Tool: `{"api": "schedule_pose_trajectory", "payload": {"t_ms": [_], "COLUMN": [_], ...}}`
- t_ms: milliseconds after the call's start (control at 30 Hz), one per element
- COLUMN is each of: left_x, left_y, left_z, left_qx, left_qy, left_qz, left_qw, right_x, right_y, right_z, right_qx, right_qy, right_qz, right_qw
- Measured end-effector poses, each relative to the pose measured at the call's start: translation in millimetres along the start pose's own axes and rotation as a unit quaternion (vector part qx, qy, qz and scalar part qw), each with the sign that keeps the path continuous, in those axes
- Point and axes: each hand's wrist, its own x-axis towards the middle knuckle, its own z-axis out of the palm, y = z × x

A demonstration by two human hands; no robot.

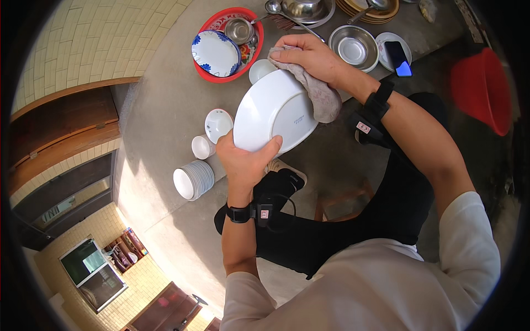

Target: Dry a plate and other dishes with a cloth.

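A white oval plate (256, 113) is held up over the floor, its underside turned toward me and bearing small print. My left hand (244, 161) grips its near left rim, thumb lying on the underside. In my right hand (308, 56) is a bunched, greyish-pink cloth (325, 101), which rests against the plate's far right edge. Part of the cloth hangs down over the rim. Behind the plate, a small white bowl (261, 71) is partly hidden. A patterned white bowl (218, 125) and a white cup (203, 147) sit left of the plate.
A red basin (210, 77) holds blue-flowered plates (215, 53) and a metal cup (239, 31). Stacked bowls (193, 181) lie at left. Beyond my right hand are a steel bowl (353, 47) and a phone (398, 58) on a saucer (381, 40). A red bucket (478, 91) stands right.
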Motion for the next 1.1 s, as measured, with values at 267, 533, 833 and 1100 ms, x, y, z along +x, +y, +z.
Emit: {"api": "schedule_pose_trajectory", "payload": {"t_ms": [267,533,833,1100], "left_x": [-8,27,21,31], "left_y": [38,106,77,18], "left_z": [-10,19,-13,-16], "left_qx": [-0.078,-0.04,-0.108,-0.124], "left_qy": [0.005,-0.037,-0.004,-0.011], "left_qz": [-0.048,-0.059,-0.085,-0.06], "left_qw": [0.996,0.997,0.991,0.99], "right_x": [-16,2,24,46], "right_y": [-37,-51,-20,24], "right_z": [-20,-50,-34,-66], "right_qx": [-0.041,0.044,0.028,-0.033], "right_qy": [-0.052,-0.02,-0.032,0.027], "right_qz": [-0.099,-0.092,-0.015,0.04], "right_qw": [0.993,0.995,0.999,0.998]}}
